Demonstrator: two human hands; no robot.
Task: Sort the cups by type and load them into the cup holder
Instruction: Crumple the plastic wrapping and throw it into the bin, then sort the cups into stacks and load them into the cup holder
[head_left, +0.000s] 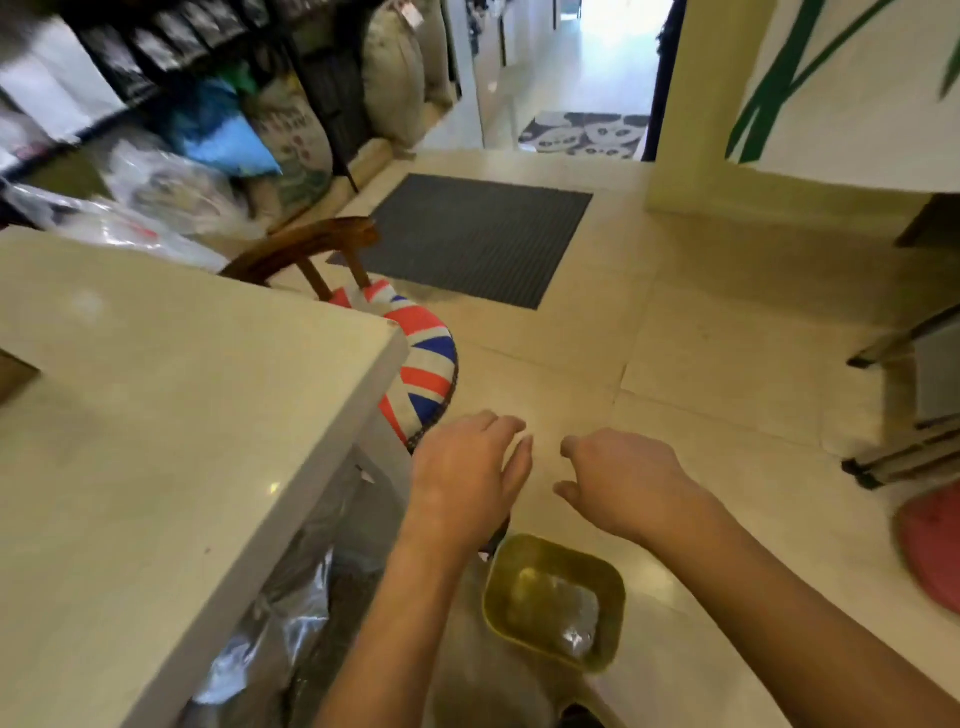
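No cups and no cup holder show in the head view. My left hand (467, 475) hovers over the floor just off the counter's corner, fingers spread and empty. My right hand (618, 480) is beside it, a small gap between them, fingers loosely curled with nothing in them. Both forearms reach in from the bottom edge.
A pale counter (171, 415) fills the left side. A wooden chair with a flag-patterned cushion (421, 358) stands past its corner. A green tub (556, 603) sits on the floor below my hands. A dark mat (478, 236) lies ahead; sacks and bags (270, 124) line the left wall.
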